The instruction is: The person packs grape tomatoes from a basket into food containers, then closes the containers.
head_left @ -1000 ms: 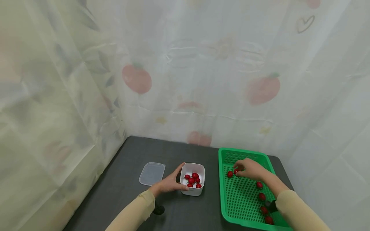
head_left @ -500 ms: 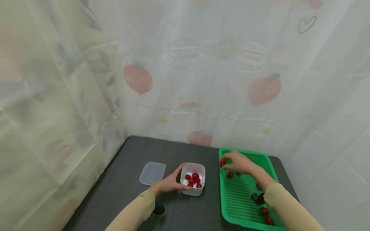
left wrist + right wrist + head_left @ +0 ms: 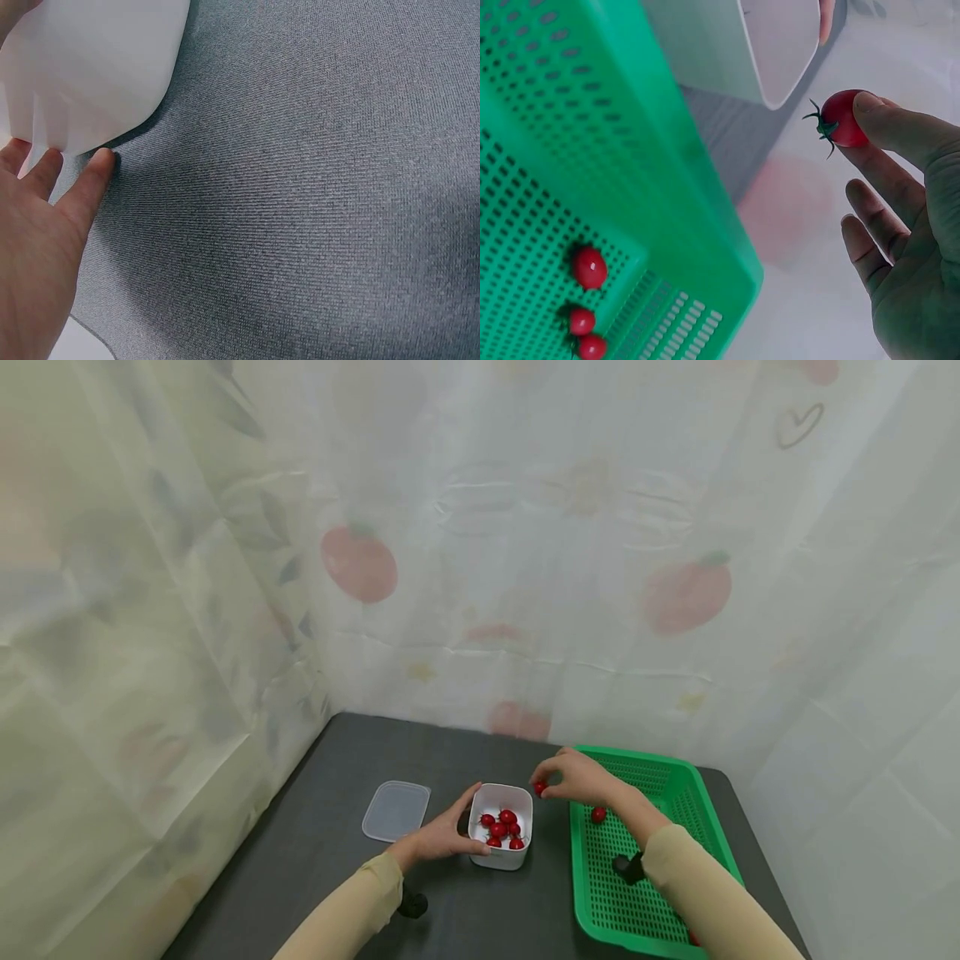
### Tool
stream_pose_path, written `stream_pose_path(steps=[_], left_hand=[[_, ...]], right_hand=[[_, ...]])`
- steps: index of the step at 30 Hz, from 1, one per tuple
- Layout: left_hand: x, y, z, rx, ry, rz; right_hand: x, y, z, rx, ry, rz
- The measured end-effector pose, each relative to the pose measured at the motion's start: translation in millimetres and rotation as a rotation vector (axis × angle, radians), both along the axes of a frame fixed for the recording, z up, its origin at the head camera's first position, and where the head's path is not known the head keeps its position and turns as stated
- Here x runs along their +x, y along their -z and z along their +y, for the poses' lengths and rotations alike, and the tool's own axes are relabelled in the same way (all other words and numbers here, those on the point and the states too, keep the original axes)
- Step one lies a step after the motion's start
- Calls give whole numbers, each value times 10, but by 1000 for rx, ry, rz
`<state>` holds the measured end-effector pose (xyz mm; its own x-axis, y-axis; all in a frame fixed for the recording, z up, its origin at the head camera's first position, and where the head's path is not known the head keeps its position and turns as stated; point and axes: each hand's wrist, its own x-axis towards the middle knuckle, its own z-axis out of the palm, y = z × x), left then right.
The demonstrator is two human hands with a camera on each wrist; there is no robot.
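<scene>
The right hand (image 3: pixel 577 779) is pinching one tomato (image 3: pixel 844 118) between thumb and forefinger, the other fingers hanging loosely bent, and is hovering between the green basket (image 3: pixel 579 864) and the white box (image 3: pixel 501 860). The left hand (image 3: pixel 438 838) is spanning the box, thumb and fingers gripping its sides. The step in hand is seemingly transferring tomatoes into the box; the next move would be calling for centring over its opening, then releasing.

Head view: diffuse light; faint sheen on curtain (image 3: pixel 472 535). Left wrist: broad soft shadow across tabletop (image 3: pixel 210 247). Right wrist: glints on 3 tomatoes (image 3: pixel 589 268) in basket (image 3: pixel 671 142), rim blurred.
</scene>
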<state>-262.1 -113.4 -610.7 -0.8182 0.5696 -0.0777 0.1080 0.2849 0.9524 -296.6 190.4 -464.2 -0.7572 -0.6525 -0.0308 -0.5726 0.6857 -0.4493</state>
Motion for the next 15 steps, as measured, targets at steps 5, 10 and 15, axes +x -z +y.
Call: stream_pose_path(steps=[5, 10, 15], left_hand=[[-1, -3, 13, -6, -7, -11], [4, -2, 18, -3, -5, -21], [14, -5, 17, -1, -1, -23]], right_hand=[[-36, 72, -153, 7, -9, -23], [-56, 136, -283, 19, -34, -21], [-75, 196, -400, 32, -66, 4]])
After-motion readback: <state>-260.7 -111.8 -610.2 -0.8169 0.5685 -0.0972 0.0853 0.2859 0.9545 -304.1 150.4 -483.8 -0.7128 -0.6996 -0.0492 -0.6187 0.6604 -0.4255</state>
